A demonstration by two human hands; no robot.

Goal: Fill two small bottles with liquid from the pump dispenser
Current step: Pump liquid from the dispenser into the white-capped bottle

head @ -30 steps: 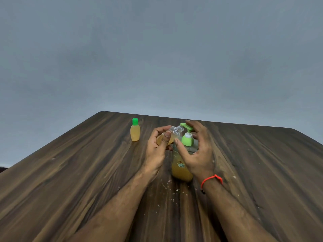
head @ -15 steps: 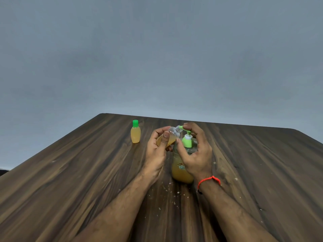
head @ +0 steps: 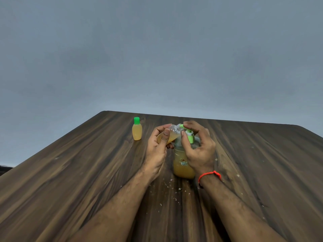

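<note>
A pump dispenser [head: 182, 165] with amber liquid and a green pump head stands mid-table. My right hand [head: 199, 149] curls round its neck, the forefinger pressing down on the green pump top. My left hand [head: 157, 149] grips a small uncapped clear bottle [head: 172, 135], tilted, its mouth up against the green spout; it holds amber liquid. A second small bottle [head: 137, 129], full of amber liquid and closed with a green cap, stands upright to the far left of my hands.
The dark wooden table [head: 87, 172] carries small white crumbs [head: 168, 185] scattered in front of the dispenser and to its right. Its far edge lies just behind the bottles. A plain grey wall fills the background.
The green pump head has gone down under my right forefinger. My left hand has kept the small bottle's mouth at the spout.
</note>
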